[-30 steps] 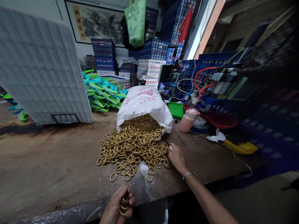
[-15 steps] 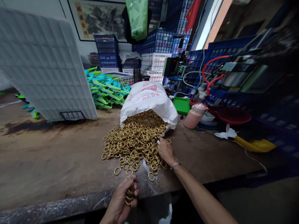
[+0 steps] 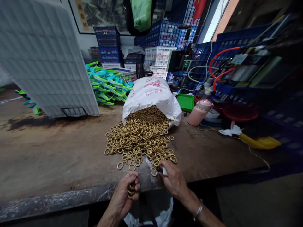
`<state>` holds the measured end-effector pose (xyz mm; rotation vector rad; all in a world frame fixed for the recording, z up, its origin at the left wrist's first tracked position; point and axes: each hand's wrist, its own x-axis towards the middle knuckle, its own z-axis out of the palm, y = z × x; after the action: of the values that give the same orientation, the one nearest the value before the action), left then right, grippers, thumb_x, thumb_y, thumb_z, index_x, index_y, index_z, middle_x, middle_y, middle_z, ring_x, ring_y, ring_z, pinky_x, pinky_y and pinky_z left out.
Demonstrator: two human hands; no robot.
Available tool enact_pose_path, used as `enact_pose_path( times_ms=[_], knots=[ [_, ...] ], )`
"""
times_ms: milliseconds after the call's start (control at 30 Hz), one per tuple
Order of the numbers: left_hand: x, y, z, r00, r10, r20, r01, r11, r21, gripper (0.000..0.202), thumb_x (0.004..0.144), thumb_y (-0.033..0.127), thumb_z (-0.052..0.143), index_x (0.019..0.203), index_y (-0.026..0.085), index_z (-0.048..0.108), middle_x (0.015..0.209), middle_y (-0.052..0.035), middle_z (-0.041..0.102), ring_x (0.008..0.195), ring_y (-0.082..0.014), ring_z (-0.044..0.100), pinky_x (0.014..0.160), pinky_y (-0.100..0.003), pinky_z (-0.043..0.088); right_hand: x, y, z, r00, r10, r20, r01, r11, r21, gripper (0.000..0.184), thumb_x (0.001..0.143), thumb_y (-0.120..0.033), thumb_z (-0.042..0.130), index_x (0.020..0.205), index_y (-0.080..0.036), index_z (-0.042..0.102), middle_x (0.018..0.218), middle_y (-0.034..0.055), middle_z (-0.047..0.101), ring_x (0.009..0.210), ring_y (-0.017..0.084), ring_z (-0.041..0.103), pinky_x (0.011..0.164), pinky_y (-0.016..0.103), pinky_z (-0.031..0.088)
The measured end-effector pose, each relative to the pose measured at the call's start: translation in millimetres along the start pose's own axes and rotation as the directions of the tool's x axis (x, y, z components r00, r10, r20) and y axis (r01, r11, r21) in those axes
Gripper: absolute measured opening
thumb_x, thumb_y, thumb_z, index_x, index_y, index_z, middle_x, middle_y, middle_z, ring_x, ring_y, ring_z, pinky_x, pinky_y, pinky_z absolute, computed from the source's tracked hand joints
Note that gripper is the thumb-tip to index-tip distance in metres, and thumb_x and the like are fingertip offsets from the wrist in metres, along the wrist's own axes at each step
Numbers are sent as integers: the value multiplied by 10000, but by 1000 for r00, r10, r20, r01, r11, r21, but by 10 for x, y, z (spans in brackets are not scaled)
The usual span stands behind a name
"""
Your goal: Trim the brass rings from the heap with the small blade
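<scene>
My left hand [image 3: 124, 194] is closed round a short stack of brass-coloured rings [image 3: 131, 190] at the table's front edge. My right hand [image 3: 175, 179] is closed at the near right side of a heap of loose rings [image 3: 134, 135]. Something small and dark [image 3: 160, 169] shows at its fingertips, beside a white wrapping [image 3: 165, 171] on a finger; what it grips I cannot make out. A single ring [image 3: 153, 171] lies just left of those fingertips. The heap spills from the open mouth of a white sack [image 3: 151, 94] with red print.
A white ribbed panel [image 3: 52, 63] stands at the left, with green and blue plastic parts [image 3: 106, 85] behind it. To the right are a pink bottle [image 3: 200, 113], a green tray [image 3: 186, 102] and a yellow scoop [image 3: 260, 142]. Blue crates [image 3: 163, 33] are stacked behind.
My right hand has drawn back from the right side of the heap toward the front edge, and some rings there have shifted nearer. My left hand still holds its stack; the view tilted down slightly.
</scene>
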<state>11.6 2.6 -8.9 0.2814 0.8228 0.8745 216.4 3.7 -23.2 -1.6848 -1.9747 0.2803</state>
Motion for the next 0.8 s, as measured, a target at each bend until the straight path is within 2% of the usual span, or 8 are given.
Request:
enact_pose_path(
  times_ms=[67,167,367,467,600,700,800],
  knots=[
    [-5,-12,6,1000,1,-23,0,1000,8,239,647,286,664,769,142,517,574,49,443,432,-30,390,361,-141,176,-153,-112,102,999,32,30,-29,995,-97,275,717,-109,434,961,-213,507,890,44,598,758,176,560,640,265,390],
    [-15,-29,-3,999,-5,-48,6,1000,23,271,663,344,654,756,136,510,547,56,423,402,-20,357,358,-142,161,-206,-251,199,994,94,47,-79,964,-255,283,725,-122,456,978,-244,498,905,27,595,689,170,566,598,267,353],
    [-62,-59,-59,999,19,41,-21,998,58,222,677,284,652,749,143,496,561,57,411,419,-24,374,359,-145,147,-113,-331,248,993,109,48,-82,919,-384,334,678,-11,406,901,-236,513,850,19,595,638,150,554,592,264,311],
    [-80,-77,-72,999,27,45,-31,996,85,222,676,273,651,788,144,508,603,38,447,461,-40,419,369,-146,173,-100,-321,262,994,97,42,-73,915,-396,350,676,21,358,871,-221,519,812,26,593,600,146,547,571,268,301],
    [-97,-99,-52,999,39,18,-41,991,131,247,665,307,654,786,149,508,590,44,440,443,-37,398,367,-149,157,-108,-277,274,997,51,60,-26,935,-354,355,653,31,339,852,-205,514,803,38,595,639,148,550,571,257,305],
    [-116,-105,-3,997,81,-3,-79,975,206,285,645,359,658,776,156,507,561,56,428,413,-32,363,364,-150,137,-98,-225,262,997,44,63,-23,952,-304,331,631,10,362,853,-190,503,830,48,593,685,156,547,580,252,310],
    [-119,-109,60,992,128,-20,-117,948,295,310,635,386,646,796,158,513,550,59,435,404,-34,351,364,-152,146,-33,-199,221,994,82,68,-69,981,-180,233,678,-43,365,808,-186,496,768,39,583,658,148,521,570,242,307]
  ],
)
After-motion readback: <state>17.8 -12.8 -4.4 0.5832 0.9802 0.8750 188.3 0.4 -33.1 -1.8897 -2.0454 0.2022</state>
